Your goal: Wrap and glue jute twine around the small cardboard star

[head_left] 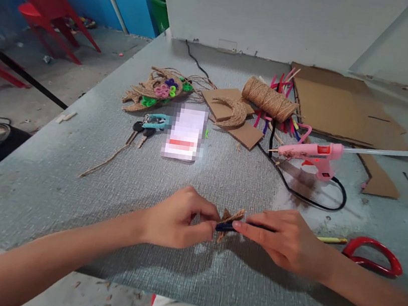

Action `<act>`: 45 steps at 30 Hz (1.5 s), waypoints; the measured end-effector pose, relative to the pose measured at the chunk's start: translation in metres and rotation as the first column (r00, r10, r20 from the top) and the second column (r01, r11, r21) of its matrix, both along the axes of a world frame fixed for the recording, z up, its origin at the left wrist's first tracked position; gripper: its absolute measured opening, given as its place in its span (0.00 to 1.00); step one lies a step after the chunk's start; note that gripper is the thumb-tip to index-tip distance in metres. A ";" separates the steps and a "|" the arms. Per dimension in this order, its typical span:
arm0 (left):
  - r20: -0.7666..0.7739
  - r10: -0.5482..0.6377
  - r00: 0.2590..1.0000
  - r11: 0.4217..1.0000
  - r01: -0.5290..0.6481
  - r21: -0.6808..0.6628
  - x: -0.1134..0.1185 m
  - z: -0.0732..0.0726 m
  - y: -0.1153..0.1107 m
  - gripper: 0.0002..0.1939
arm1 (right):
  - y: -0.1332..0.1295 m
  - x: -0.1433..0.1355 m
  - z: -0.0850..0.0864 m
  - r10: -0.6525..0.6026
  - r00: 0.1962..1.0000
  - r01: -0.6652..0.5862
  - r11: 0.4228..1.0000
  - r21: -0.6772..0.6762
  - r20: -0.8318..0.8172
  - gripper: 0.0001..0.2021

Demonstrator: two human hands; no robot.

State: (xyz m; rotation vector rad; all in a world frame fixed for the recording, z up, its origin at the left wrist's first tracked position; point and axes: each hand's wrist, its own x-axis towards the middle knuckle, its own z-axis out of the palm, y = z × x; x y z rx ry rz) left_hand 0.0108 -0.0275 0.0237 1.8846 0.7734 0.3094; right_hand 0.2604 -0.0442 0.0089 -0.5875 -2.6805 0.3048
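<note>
Near the table's front edge, a small twine-wrapped piece [226,217] with pointed ends is between my two hands. My left hand [187,219] pinches it from the left, thumb and index finger together. A dark blue, slim tool [229,226] lies across the piece. My right hand [283,235] holds this tool from the right, fingers pressed along it; its far end is partly hidden under the fingers. Just right of my right hand are red-handled scissors [374,254] and a thin yellow stick [332,240].
Behind my hands lie a pink glue gun [312,155] with its black cord, a twine roll [269,99], a twine-wrapped crescent [235,114], cardboard sheets [328,102], a blurred phone [186,133], keys [137,127] and a twine piece with coloured flowers [160,88].
</note>
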 end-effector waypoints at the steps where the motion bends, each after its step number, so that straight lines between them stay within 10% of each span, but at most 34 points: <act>1: -0.009 -0.008 1.000 0.999 0.008 0.032 0.000 0.000 0.000 0.13 | 0.000 0.000 0.000 0.004 1.000 -0.004 1.000 0.003 0.010 0.17; 30: 0.006 0.096 0.995 0.966 -0.092 -0.242 0.000 -0.003 0.002 0.12 | 0.003 0.016 0.003 0.075 0.992 -0.051 0.976 0.214 -0.105 0.19; 34: -0.176 0.058 0.983 0.973 -0.016 0.231 -0.001 -0.011 0.004 0.14 | 0.006 0.016 -0.006 -0.262 0.956 0.270 0.961 0.051 -0.129 0.22; 37: -0.278 0.202 0.939 0.733 0.044 0.679 -0.001 -0.021 0.004 0.12 | 0.012 0.015 -0.012 -0.401 0.916 0.401 0.916 0.014 -0.012 0.18; 39: -0.210 0.272 0.939 0.659 -0.022 0.752 -0.002 -0.025 0.004 0.12 | 0.016 0.014 -0.015 -0.433 0.900 0.429 0.901 0.065 0.057 0.15; 41: -0.026 0.275 0.961 0.782 -0.208 0.588 -0.003 -0.023 0.005 0.12 | 0.018 0.015 -0.016 -0.467 0.877 0.451 0.882 0.138 0.115 0.14; 43: 0.241 0.257 0.936 0.951 -0.289 0.107 -0.004 -0.017 0.008 0.16 | 0.020 0.015 -0.016 -0.492 0.857 0.463 0.866 0.188 0.154 0.12; 45: 0.456 0.304 0.836 0.905 -0.105 -0.412 -0.004 -0.011 0.011 0.23 | 0.020 0.015 -0.015 -0.506 0.844 0.467 0.856 0.220 0.177 0.12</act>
